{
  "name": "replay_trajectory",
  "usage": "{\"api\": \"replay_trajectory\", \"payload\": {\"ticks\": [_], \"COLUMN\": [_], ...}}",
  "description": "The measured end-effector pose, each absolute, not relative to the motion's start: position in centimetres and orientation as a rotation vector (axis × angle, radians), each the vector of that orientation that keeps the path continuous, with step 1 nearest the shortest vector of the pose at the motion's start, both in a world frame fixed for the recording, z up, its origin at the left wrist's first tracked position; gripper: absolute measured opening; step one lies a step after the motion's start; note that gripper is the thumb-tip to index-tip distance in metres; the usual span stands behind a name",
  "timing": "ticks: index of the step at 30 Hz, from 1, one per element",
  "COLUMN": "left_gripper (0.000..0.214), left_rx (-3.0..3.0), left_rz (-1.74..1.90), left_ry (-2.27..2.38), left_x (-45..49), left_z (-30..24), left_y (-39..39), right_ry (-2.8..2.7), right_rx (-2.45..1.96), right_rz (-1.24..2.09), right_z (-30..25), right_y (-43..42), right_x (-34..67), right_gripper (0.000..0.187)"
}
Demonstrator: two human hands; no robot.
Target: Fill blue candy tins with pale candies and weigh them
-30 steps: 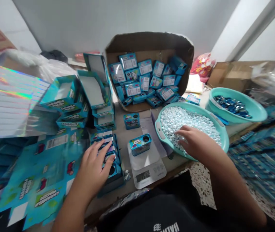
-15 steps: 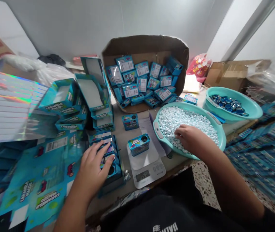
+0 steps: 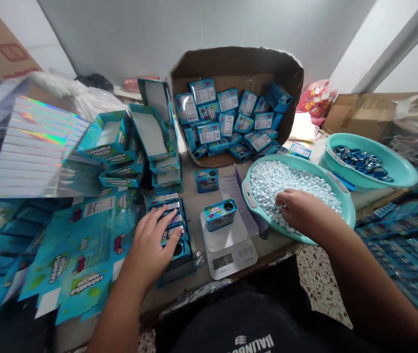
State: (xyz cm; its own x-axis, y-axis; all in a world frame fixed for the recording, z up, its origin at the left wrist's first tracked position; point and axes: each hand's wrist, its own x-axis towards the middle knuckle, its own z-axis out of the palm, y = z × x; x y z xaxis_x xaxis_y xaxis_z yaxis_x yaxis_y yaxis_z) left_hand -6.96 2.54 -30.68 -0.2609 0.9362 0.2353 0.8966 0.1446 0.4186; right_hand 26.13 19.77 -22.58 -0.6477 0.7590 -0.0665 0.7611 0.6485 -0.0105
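Observation:
My left hand (image 3: 153, 238) lies with fingers spread across a row of small blue candy boxes (image 3: 185, 250), packed in a display tray. Bent together, the fingers of my right hand (image 3: 297, 211) dip into small pale candies (image 3: 268, 184) heaped in a turquoise basin (image 3: 348, 215). Whatever its fingertips pinch is hidden. Between the hands, one blue candy box (image 3: 221, 215) with a dark round hole on top stands upright on a white kitchen scale (image 3: 244, 262). A similar candy box (image 3: 206, 180) stands behind it on the table.
A cardboard box (image 3: 238, 61) at the back holds many blue packs. Another turquoise basin (image 3: 396, 147) contains shiny blue and silver pieces. Stacked trays (image 3: 165, 164) and flat printed card sheets (image 3: 84, 245) occupy the left. Wrapped blue packs (image 3: 411, 235) are piled at far right.
The camera has turned a little, so the whole scene sits further right. My left hand still rests on the boxes, and my right hand stays at the candies.

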Motion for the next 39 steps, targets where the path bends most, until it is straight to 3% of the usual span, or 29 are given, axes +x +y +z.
{"api": "replay_trajectory", "payload": {"ticks": [18,20,27,31,35,39], "left_gripper": [0.051,0.051,0.05,0.049,0.05,0.049], "left_rx": [1.868,1.873,1.875,1.868,1.865,1.863], "left_rz": [0.726,0.729,0.756,0.746,0.721,0.706], "left_ry": [2.26,2.257,2.256,2.246,2.247,2.258], "left_x": [-6.6,-6.7,-7.0,-7.2,-7.3,-7.5], "left_z": [-29.9,-30.0,-30.4,-30.5,-30.6,-30.8], "left_y": [2.2,2.2,2.2,2.2,2.3,2.3], "right_ry": [2.979,3.069,3.241,3.199,3.222,3.265], "right_rx": [1.334,1.346,1.226,1.128,1.081,1.079], "right_rz": [0.154,0.038,-0.879,-0.925,-0.86,-0.636], "right_z": [-21.8,-21.2,-20.8,-22.1,-22.5,-21.9], "right_y": [20.9,20.2,18.3,18.8,18.6,17.9], "right_x": [25.8,24.5,17.6,16.2,16.2,16.8], "right_gripper": [0.014,0.015,0.018,0.023,0.04,0.036]}}
